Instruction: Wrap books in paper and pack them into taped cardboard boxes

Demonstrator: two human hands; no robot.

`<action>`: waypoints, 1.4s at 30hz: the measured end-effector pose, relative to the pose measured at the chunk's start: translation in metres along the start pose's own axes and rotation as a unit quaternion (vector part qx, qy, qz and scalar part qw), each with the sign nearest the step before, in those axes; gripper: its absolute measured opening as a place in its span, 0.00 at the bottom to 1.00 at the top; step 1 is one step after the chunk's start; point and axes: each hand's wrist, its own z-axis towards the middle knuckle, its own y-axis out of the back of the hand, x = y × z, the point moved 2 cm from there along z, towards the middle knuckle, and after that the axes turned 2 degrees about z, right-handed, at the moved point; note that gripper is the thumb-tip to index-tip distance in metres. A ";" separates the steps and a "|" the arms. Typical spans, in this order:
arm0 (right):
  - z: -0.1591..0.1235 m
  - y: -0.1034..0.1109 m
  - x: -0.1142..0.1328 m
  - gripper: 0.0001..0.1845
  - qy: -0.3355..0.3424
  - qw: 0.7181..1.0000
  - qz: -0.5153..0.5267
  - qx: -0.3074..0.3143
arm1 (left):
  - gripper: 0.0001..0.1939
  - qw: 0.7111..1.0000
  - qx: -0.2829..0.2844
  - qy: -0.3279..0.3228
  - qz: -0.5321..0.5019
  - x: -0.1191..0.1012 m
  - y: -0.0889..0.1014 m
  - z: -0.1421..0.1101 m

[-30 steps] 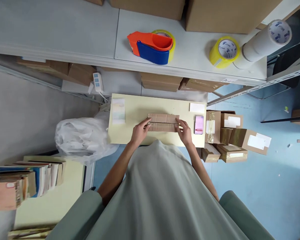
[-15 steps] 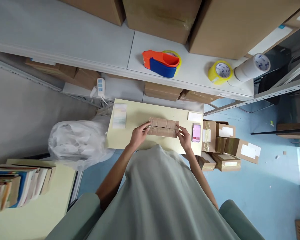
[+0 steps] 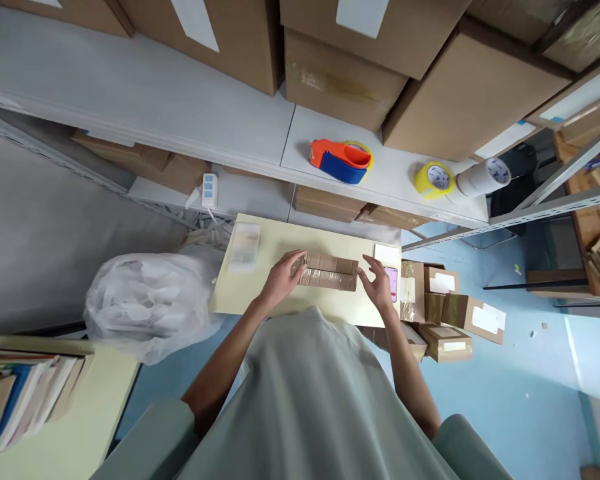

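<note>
A flat brown cardboard box (image 3: 330, 272) lies on a small pale yellow table (image 3: 275, 241) right below me. My left hand (image 3: 286, 278) rests on the box's left end with its fingers curled over the edge. Just off the box's right end, my right hand (image 3: 380, 283) hovers with fingers spread, touching nothing. A phone with a pink screen (image 3: 392, 280) lies partly hidden under that hand.
On the grey shelf (image 3: 180, 113) behind stand an orange and blue tape dispenser (image 3: 341, 161), a yellow tape roll (image 3: 433, 179) and large cartons. Small parcels (image 3: 447, 307) pile up right of the table. A white plastic bag (image 3: 145, 303) lies left. Papers (image 3: 244, 245) rest on the table.
My right hand has let go of the box's right end and lifted away, fingers spread. My head has tilted up, showing more of the shelf cartons.
</note>
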 end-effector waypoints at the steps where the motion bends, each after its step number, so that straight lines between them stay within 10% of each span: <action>1: 0.012 0.008 0.016 0.36 0.027 0.999 -0.021 -0.008 | 0.23 1.000 -0.010 -0.016 -0.002 -0.010 0.009 0.009; 10: 0.162 0.026 0.174 0.33 0.247 0.943 -0.219 -0.051 | 0.19 0.967 -0.141 -0.210 0.003 -0.123 0.092 0.115; 21: 0.241 -0.023 0.191 0.34 0.114 0.898 -0.424 0.018 | 0.17 0.959 -0.177 -0.218 -0.029 -0.126 0.116 0.115; 42: 0.035 0.024 0.179 0.26 0.280 0.894 -0.344 0.067 | 0.19 0.968 -0.130 -0.164 -0.139 -0.111 0.112 0.009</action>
